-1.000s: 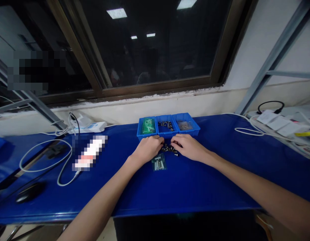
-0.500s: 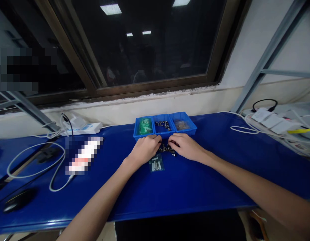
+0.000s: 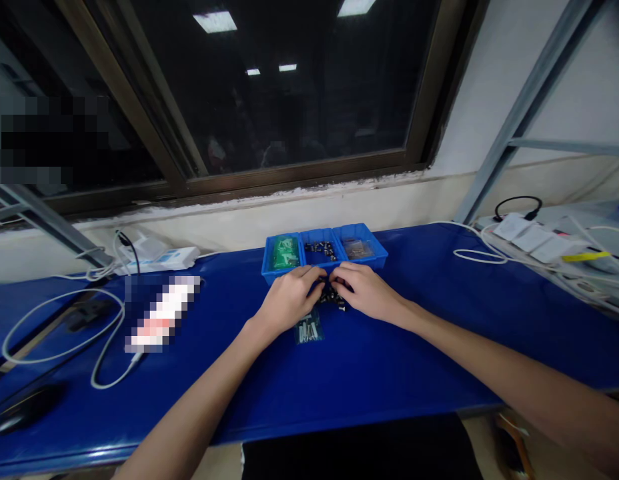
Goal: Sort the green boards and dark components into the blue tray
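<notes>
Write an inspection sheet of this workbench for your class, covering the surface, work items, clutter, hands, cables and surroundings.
Surface: a blue table cover over the bench.
Work items: a blue three-part tray holds green circuit boards, dark small parts and a small bag. Loose dark parts lie in front of it, beside a clear bag of metal pieces.
Hands: the left hand and right hand curve over the loose parts; any grip is hidden.
Clutter: a computer mouse and a blurred object.
Cables: a white cable at left, a black cable at right.
Surroundings: a dark window and a metal frame.
</notes>
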`<state>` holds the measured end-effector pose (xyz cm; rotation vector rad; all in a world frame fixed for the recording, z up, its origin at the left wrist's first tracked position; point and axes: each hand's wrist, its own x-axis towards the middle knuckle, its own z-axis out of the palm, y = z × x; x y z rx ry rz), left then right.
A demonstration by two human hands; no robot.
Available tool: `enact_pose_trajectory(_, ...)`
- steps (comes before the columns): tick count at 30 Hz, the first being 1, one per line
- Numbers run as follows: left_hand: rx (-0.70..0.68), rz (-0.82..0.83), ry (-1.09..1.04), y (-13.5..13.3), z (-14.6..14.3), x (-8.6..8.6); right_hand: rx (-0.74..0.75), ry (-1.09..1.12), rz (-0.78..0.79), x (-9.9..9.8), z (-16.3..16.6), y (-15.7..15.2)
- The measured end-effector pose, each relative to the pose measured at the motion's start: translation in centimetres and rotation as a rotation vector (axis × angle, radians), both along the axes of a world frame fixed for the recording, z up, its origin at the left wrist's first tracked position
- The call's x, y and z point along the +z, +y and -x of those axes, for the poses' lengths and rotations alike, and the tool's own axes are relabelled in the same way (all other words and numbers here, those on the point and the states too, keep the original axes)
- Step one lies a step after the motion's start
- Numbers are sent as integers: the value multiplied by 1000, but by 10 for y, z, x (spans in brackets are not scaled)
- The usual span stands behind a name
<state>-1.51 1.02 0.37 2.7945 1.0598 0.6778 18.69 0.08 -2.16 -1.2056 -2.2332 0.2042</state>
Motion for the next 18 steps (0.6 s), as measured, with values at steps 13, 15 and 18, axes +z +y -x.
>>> enact_pose_trajectory(13, -14, 343, -458, -1, -9, -7, 49, 262, -35, 8, 5, -7)
enact_pose_trajectory(15, -17, 374, -470, 0, -8, -7, 50, 284, -26, 8, 5, -8)
enact_pose_trajectory(18, -16, 410, -490, 0, -8, -5, 35, 299, -18, 8, 6, -9)
